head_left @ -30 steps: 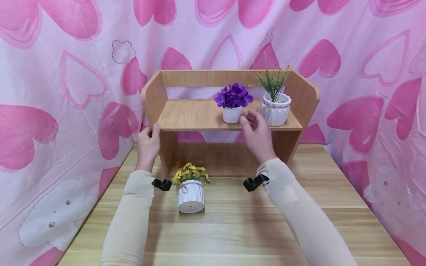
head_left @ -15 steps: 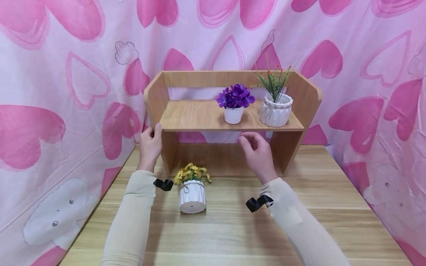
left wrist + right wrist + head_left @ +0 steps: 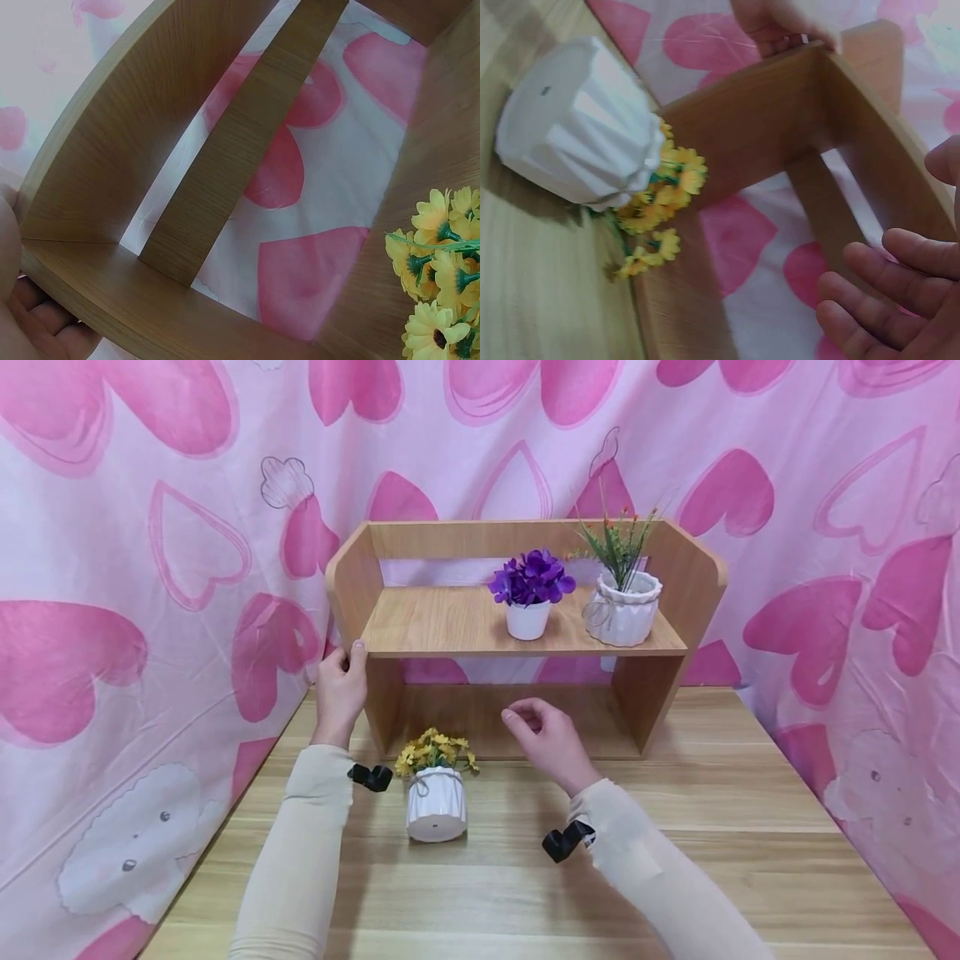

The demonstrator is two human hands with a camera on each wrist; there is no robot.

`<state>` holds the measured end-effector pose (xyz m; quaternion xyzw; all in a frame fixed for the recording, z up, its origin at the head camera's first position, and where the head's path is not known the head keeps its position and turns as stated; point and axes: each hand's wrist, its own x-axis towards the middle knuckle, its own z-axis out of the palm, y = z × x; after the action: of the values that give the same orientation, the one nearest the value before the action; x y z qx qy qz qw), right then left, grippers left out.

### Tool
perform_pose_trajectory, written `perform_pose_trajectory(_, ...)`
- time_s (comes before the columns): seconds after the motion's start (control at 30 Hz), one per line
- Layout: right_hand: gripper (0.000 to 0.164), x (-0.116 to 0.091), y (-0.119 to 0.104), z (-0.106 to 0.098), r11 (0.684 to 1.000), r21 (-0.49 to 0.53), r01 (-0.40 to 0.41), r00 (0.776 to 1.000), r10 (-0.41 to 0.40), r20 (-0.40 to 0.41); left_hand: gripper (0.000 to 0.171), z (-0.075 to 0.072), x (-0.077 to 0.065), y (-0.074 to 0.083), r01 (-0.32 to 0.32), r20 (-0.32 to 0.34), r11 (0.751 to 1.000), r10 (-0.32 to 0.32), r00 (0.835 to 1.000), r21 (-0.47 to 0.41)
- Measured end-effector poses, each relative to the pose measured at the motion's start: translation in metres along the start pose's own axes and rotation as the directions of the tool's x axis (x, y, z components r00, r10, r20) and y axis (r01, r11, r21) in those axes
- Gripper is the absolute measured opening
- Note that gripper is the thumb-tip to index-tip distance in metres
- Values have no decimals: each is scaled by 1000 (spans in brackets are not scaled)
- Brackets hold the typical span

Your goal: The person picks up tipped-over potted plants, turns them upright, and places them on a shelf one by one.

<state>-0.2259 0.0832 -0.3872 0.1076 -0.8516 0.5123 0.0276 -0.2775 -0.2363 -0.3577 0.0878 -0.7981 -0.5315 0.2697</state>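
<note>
right hand point(image 3: 551, 743) has lowered, empty, loosely curled; left hand point(image 3: 341, 693) apparently still grips shelf point(image 3: 438, 618)

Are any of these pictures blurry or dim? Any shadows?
Head view: bright and fairly crisp, soft shadows beside both sleeves on the table; left wrist view: dimmer, yellow flowers fairly sharp; right wrist view: softer, the white pot and right hand slightly blurred.

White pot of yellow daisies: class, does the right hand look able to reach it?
Likely yes: the right hand looks empty, and nothing visible stands between it and the white pot.
</note>
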Motion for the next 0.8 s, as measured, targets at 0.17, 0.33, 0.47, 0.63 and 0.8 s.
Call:
perform_pose_trajectory(0.17,40,-4,6,16,999,-12,-44,998,45,52,49,2,1,0,-40,-27,999,40,999,0)
perform_pose_trajectory(0.33,38,-9,12,32,998,-32,-60,993,63,99,51,1,0,0,-36,-24,999,36,999,-3)
perform_pose_trajectory(0.47,38,-13,17,41,996,-55,-69,989,76,127,53,0,0,0,-21,-13,1000,21,1000,-1)
perform_pose_trajectory(0.63,41,-17,23,52,995,-81,-54,985,66,159,54,1,-1,0,-3,4,1000,3,1000,-3)
perform_pose_trajectory(0.8,49,-19,26,65,992,-119,-43,977,67,200,54,0,-2,0,-2,-7,1000,2,1000,2)
